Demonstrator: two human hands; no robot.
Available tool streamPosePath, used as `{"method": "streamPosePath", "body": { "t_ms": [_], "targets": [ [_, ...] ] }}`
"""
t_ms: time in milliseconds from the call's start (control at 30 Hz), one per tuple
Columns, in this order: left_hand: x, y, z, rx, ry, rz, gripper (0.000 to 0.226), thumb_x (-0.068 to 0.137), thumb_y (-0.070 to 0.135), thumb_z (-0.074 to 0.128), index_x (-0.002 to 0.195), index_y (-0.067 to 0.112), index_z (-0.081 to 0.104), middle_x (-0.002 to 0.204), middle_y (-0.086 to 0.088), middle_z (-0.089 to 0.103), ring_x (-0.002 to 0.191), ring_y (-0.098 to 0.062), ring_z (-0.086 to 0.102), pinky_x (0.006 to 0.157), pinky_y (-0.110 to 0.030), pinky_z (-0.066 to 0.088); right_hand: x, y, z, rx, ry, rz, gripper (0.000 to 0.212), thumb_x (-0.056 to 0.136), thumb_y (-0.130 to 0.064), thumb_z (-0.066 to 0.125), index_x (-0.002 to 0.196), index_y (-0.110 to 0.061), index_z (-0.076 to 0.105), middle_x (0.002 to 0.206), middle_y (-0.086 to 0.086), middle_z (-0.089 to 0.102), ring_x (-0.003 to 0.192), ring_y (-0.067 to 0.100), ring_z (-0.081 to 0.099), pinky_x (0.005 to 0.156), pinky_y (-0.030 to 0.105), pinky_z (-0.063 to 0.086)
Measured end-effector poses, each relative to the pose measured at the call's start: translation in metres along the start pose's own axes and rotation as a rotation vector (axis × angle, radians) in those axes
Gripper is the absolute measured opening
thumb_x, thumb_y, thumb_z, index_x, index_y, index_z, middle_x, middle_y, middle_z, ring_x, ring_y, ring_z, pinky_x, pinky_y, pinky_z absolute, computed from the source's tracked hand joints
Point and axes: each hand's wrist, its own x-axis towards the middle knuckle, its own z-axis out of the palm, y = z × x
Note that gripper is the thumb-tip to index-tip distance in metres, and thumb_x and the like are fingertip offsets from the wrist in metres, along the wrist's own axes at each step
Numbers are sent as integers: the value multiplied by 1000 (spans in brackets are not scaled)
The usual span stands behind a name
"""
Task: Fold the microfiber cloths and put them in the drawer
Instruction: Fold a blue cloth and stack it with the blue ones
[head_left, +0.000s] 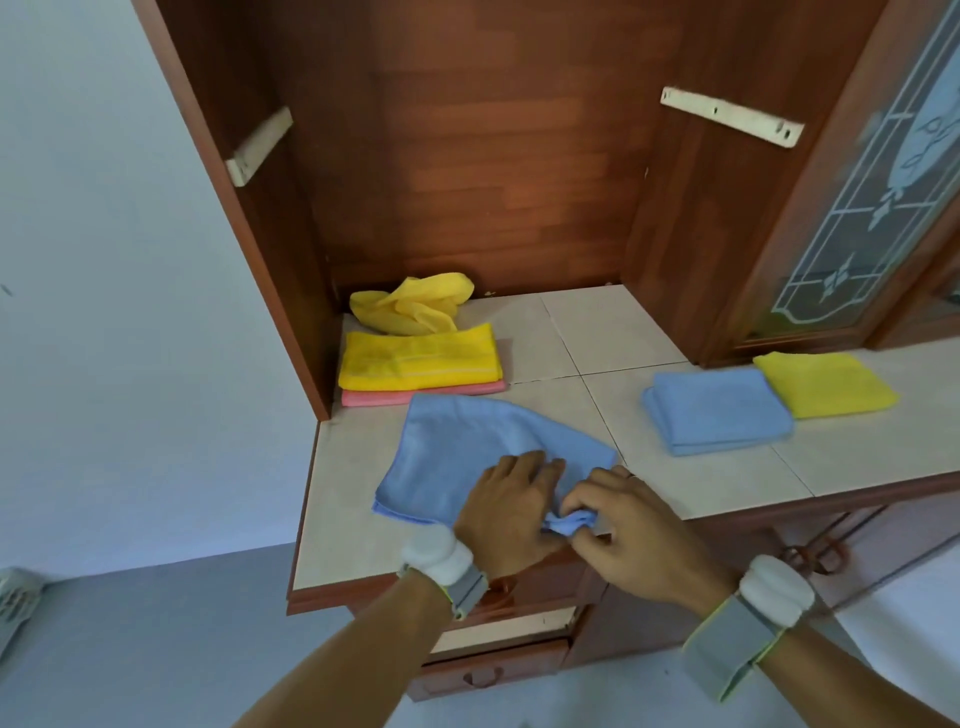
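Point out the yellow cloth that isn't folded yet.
The crumpled yellow cloth in the back left corner. The stacked yellow cloth atop the pink cloth and the far-right yellow cloth both lie folded flat.

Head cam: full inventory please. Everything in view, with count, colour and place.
half-folded blue cloth: 1, blue, counter front, under both hands
folded blue cloth: 1, blue, counter right
flat yellow cloth: 1, yellow, right of the folded blue cloth
stacked yellow cloth: 1, yellow, on the pink cloth
pink cloth: 1, pink, counter left
crumpled yellow cloth: 1, yellow, back left corner
counter: 1, pale tiles
cabinet: 1, brown wood, above the counter
brackets: 2, cream, cabinet side walls
drawer: 1, brown, slightly open below the counter
wristbands: 2, white-grey
left hand: presses the half-folded blue cloth
right hand: pinches its near corner
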Motion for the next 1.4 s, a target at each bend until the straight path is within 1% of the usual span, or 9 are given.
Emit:
{"method": "streamPosePath", "body": {
  "t_ms": [200,533,633,767,867,933,1067,1200,1400],
  "targets": [
    [-12,-6,5,-215,31,17,49,92,31,55,136,11,54,141,-12,54,126,-31,51,104,-30,37,-1,36,13,-167,-6,18,55,73,-27,59,127,-29,50,122,-7,52,107,15,53,89,30,45],
    [-18,-28,-5,-518,334,-90,17,93,24,46,78,32,52,78,10,49,78,-2,43,65,-22,32,35,67,-17,-260,102,91,15,81,-10,58,88,-23,58,77,-4,54,66,20,54,58,31,43],
    [-19,-26,-15,-727,194,-227,24,95,15,46,71,21,44,61,10,32,56,-5,30,57,-21,27,27,53,-39,-253,1,97,20,88,-13,46,76,-29,41,68,-5,46,59,14,44,55,32,37],
    [-35,-28,-22,-818,24,-256,21,99,14,44,93,27,59,62,20,52,59,0,42,63,-17,37,13,43,-55,-93,-175,136,24,93,-14,46,72,-26,42,55,3,45,54,17,46,52,27,33],
    [-53,-35,-24,-922,32,-311,32,102,17,42,118,40,58,99,30,67,93,8,61,84,-15,46,11,35,-55,16,-206,121,14,90,-16,53,78,-24,55,66,-2,54,61,13,52,55,22,36],
    [-59,-38,-22,-966,84,-420,23,101,36,43,108,43,63,105,24,68,97,4,61,89,-23,47,18,31,-49,45,-137,86,15,89,-15,56,82,-28,59,77,-9,56,74,8,55,62,17,39],
    [-58,-44,-10,-780,334,-511,60,95,61,38,82,4,52,60,-5,42,53,-11,40,54,-29,32,52,20,-26,282,126,169,13,91,-14,57,92,-27,60,77,-15,61,67,4,55,61,16,39],
    [-45,-48,-7,-663,601,-605,37,101,37,44,76,10,40,55,-6,40,46,-13,37,47,-24,25,90,12,11,226,304,246,16,98,-23,48,112,-25,56,67,-9,56,61,9,55,61,28,37],
    [-37,-64,4,-361,510,-926,45,97,54,40,73,16,37,67,-6,55,67,-35,56,56,-31,32,131,17,49,-186,-6,297,34,102,-32,31,135,-23,33,123,10,62,103,38,61,78,39,44]
  ]
}}
